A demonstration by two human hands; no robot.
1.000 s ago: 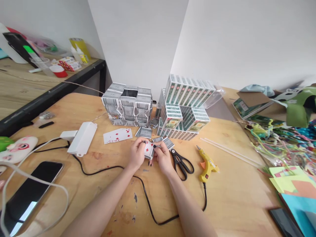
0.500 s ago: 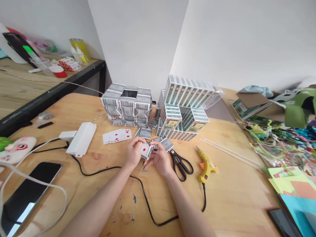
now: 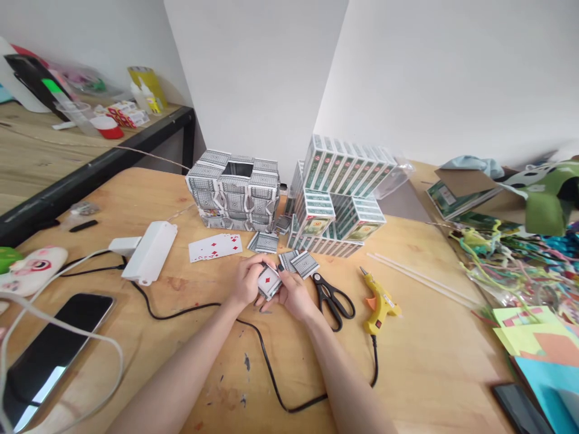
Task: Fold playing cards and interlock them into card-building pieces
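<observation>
Between my two hands is a small playing-card piece (image 3: 268,281) with a red diamond facing up. My left hand (image 3: 248,280) grips its left side, thumb and fingers closed on it. My right hand (image 3: 295,294) pinches the right side, its fingers partly hidden beneath. Beyond the hands lie grey-patterned cards (image 3: 304,264), more cards face down (image 3: 263,242), and a fan of diamond cards (image 3: 215,248) face up. Black-handled scissors (image 3: 333,301) rest just right of my right hand. Farther right is a yellow glue gun (image 3: 380,304).
A structure of folded cards (image 3: 233,194) stands at the back, beside stacked card boxes (image 3: 337,193). A black cable (image 3: 266,355) loops across the table under my forearms. White glue sticks (image 3: 420,278) lie right; a white power strip (image 3: 151,252) and phone (image 3: 58,355) lie left.
The card piece has turned slightly and tilted in my hands, showing more of its diamond face. My right fingers have shifted closer around its edge.
</observation>
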